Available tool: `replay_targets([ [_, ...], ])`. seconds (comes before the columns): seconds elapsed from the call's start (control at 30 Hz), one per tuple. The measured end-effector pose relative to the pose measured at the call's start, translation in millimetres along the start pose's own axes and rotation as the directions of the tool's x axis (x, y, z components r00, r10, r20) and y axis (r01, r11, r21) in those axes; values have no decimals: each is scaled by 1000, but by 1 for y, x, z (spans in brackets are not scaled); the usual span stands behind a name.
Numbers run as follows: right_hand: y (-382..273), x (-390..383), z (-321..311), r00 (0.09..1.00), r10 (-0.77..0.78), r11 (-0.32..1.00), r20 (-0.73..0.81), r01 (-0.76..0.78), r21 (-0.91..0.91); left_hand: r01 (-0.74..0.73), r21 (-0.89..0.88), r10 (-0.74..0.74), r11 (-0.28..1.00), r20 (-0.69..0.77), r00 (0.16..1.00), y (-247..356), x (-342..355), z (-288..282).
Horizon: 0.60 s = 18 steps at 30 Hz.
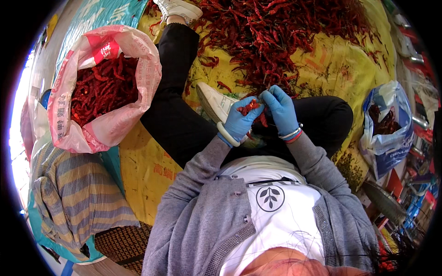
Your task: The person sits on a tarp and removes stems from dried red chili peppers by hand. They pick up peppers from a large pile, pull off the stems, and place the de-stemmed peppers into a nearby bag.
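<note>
Both hands wear blue gloves and meet above my lap. My left hand (240, 118) is closed around a few dried red chilies (249, 107), whose ends poke out between the fingers. Close beside it, my right hand (281, 109) pinches with thumb and forefinger near the left fingertips; what lies in that pinch is too small to make out. Another red chili hangs just below the two hands. Beyond them spreads a large heap of dried red chilies (271, 41), its near end reaching almost to my fingers.
On the left stands an open pink-and-white woven sack (149, 60) filled with red chilies. A striped sack (78, 193) lies nearer. At right is a blue-and-white bag (389, 152) with darker chilies. My crossed legs and white shoes (214, 102) rest on a yellow sheet (142, 184).
</note>
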State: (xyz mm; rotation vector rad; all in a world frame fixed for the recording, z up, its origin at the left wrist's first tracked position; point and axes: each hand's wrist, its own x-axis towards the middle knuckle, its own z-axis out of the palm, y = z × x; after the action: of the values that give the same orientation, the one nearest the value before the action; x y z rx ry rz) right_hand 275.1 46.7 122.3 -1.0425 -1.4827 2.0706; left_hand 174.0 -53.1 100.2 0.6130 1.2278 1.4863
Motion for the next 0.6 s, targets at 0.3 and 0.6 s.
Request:
replay_targets([
  [0.3,23,17,-10,964,265,843,23,-243,480,-645,583,452,494,462,763,12,14,-1],
  [0.6,12,7,-18,997,63,971,-53,-49,233,374,-179,-343,910,183,922,-12,-1,7],
])
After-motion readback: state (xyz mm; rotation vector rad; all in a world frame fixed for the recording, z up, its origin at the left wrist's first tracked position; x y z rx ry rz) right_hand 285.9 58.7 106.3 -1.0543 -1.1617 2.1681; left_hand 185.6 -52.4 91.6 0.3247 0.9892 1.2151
